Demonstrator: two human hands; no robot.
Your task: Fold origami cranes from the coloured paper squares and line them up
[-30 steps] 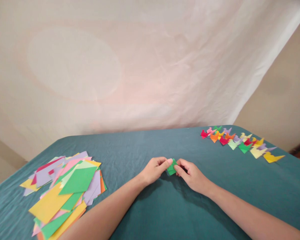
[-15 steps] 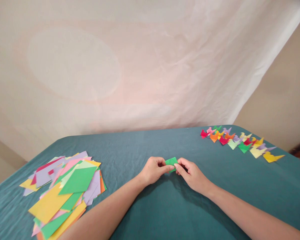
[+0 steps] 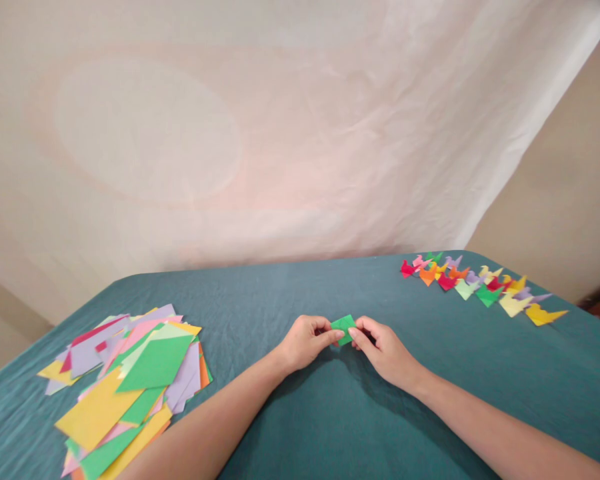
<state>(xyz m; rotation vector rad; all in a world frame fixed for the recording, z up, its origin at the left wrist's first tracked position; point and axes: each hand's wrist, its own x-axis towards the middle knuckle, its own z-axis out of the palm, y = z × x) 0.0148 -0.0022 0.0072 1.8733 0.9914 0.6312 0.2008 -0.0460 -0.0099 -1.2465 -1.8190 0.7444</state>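
Observation:
A small piece of folded green paper [image 3: 343, 325] is held a little above the cloth, in the middle of the head view. My left hand [image 3: 306, 343] pinches its left side between thumb and fingers. On the opposite side, my right hand [image 3: 380, 347] grips the paper's right edge with thumb and forefinger. Both hands are closed, and the thumbs lie on the face toward me. The fingertips behind the paper are hidden.
A loose pile of coloured paper sheets [image 3: 155, 360] lies at the left, partly behind my left forearm. Several folded paper birds [image 3: 515, 305] stand in rows at the far right. A teal cloth [image 3: 260, 293] covers the table, and a pale sheet [image 3: 300, 133] hangs behind it.
My left thumb has shifted slightly down and left on the green paper, showing more of its face. Both hands keep their hold in almost the same place.

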